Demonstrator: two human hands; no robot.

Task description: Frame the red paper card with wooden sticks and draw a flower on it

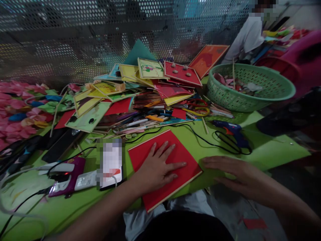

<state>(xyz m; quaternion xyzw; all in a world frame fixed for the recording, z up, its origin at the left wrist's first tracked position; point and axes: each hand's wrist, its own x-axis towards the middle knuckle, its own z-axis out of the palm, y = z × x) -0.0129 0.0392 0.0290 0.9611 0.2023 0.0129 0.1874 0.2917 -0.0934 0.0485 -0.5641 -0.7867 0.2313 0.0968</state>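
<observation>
- While the L hand (155, 167) hides its middle, the red card (184, 174) lies aslant at the front of the green tabletop (190, 134), nr corner seemingly past the edge, over the wearer's pale clothing (192, 201).
- Pale strips (150, 138) run along two opp. sides of it; whether they're glued, can't tell.
- L hand: palm down, fingers spread flat on the card.
- R hand (232, 167): fingers straight & side by side, thumb a bit apart, holding nothing visible; tips just beside the card's R corner, contact unclear.
- Phone (117, 180) L of card: screen mostly pixelated. Power strip (79, 164) next to it, partly hidden by plugs & cords.
- Blue glue gun (232, 130) beyond R hand, cord looped.
- Behind: heap of framed cards (150, 68) etc., overlapping, so lower ones covered; pencils (135, 124) poke out.
- Green basket (225, 92), R: contents too dim to ID.
- Pink paper flowers (15, 127) cut off at L edge.
- Co-worker (248, 33), top R: partly out of frame, head pixelated.
</observation>
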